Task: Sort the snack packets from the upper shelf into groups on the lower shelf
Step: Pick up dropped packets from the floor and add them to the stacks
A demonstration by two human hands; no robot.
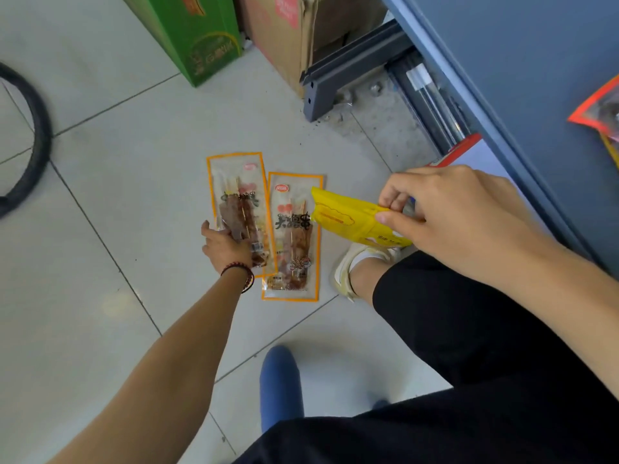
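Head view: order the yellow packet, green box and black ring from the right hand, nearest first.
1. Yellow packet, pinched in the right hand.
2. Green box, on the floor, upper left.
3. Black ring, far left edge.

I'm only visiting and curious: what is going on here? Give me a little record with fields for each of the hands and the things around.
left hand: holds the first skewer packet, reaching down
right hand: pinches a yellow packet
floor: second skewer packet lies here, one edge under the first
shelf: blue-grey, at right, with an orange-red packet on it
behind: green carton, brown cardboard box
far left: black ring
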